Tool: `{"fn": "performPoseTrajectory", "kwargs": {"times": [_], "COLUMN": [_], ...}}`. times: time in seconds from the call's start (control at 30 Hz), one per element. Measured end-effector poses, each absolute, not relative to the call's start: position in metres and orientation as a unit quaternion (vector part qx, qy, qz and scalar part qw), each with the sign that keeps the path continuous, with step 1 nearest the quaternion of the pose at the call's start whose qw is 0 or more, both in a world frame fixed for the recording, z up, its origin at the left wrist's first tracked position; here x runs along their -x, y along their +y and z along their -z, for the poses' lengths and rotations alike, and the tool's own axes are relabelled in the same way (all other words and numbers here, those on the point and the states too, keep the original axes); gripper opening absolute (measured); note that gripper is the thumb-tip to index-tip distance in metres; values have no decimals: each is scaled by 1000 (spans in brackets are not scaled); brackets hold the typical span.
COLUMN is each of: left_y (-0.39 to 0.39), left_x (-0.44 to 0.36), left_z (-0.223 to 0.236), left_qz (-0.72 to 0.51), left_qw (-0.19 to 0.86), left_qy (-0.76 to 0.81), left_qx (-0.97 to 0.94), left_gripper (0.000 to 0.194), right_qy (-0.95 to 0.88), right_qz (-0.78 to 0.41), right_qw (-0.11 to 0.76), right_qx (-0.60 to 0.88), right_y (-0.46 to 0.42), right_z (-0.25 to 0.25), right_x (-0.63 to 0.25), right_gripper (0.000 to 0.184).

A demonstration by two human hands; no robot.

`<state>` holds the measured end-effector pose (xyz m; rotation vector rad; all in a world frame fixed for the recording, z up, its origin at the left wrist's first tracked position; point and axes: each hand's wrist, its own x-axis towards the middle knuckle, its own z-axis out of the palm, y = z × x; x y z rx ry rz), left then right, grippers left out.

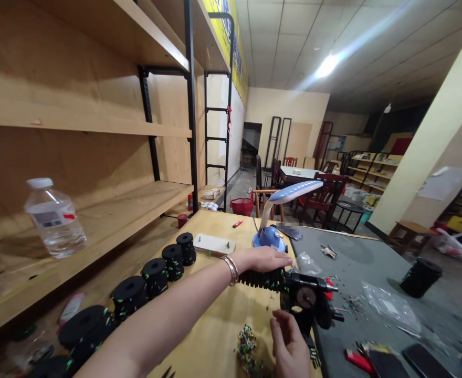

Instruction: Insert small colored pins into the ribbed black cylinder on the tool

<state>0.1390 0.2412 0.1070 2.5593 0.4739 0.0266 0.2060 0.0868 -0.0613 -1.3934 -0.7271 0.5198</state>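
My left hand [264,259] reaches across the wooden bench [215,336] and lies palm down on a long black ribbed stack [260,279], fingers curled over its top. That stack runs into a small black machine with a round wheel [307,300]. My right hand [290,344] is at the bottom edge just below the machine, fingers bent and pinched near it; what they hold is hidden. A pile of small coloured pieces [247,346] lies left of my right hand.
Several black round stacks [154,275] line the bench's left side. A water bottle [53,218] stands on the shelf. A blue desk lamp [272,231], a white plate [214,244], plastic bags [388,304], a red lighter [357,360] and a black cylinder [420,275] lie around.
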Motion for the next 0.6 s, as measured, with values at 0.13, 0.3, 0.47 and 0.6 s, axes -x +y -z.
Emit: {"fn": "performPoseTrajectory", "kwargs": {"times": [0.13, 0.3, 0.47, 0.6], "left_y": [243, 242, 226, 206], "left_x": [-139, -138, -127, -111], "left_z": [-104, -104, -108, -101], "left_qz": [-3, -13, -55, -127], "left_qw": [238, 216, 185, 122], "left_qy": [182, 193, 246, 266], "left_qx": [-954, -957, -950, -948], "left_gripper": [45, 44, 52, 57], "right_qy": [-343, -352, -347, -309], "right_qz": [-183, -154, -234, -377], "right_qw": [663, 655, 655, 658], "right_qx": [641, 651, 629, 574], "right_y": [85, 85, 89, 98], "right_z": [58, 57, 56, 61], "right_x": [-198, -187, -187, -187], "right_gripper": [42, 44, 62, 44]}}
